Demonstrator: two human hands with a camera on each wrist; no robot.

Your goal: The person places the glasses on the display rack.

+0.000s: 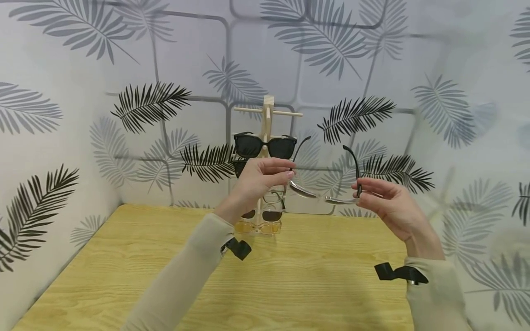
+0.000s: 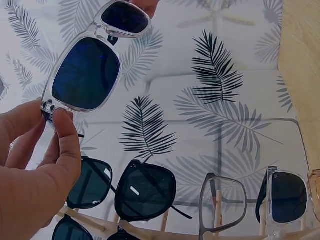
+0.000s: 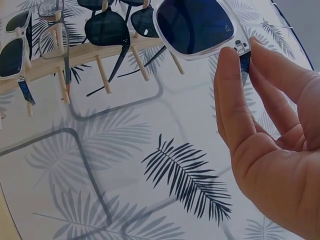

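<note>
Between both hands, to the right of a wooden eyewear stand [image 1: 268,101], hangs a pair of clear-framed sunglasses [image 1: 304,189] with dark temples. My left hand [image 1: 258,179] pinches one front corner of it by the hinge. At the opposite hinge, my right hand [image 1: 389,202] pinches the other corner between thumb and fingers. Both temples are unfolded and point up and away from me. In the left wrist view the dark bluish lens [image 2: 86,74] shows near the fingertips; the right wrist view shows the other lens [image 3: 195,25] close up.
Black sunglasses [image 1: 281,147] sit high on the stand, below its top crossbar [image 1: 248,110]. Lower down are thin-framed clear glasses [image 2: 223,202], clear-framed dark sunglasses [image 2: 288,197] and yellow-tinted glasses [image 1: 270,228]. The stand is on a wood-grain table [image 1: 290,280] against a leaf-patterned backdrop.
</note>
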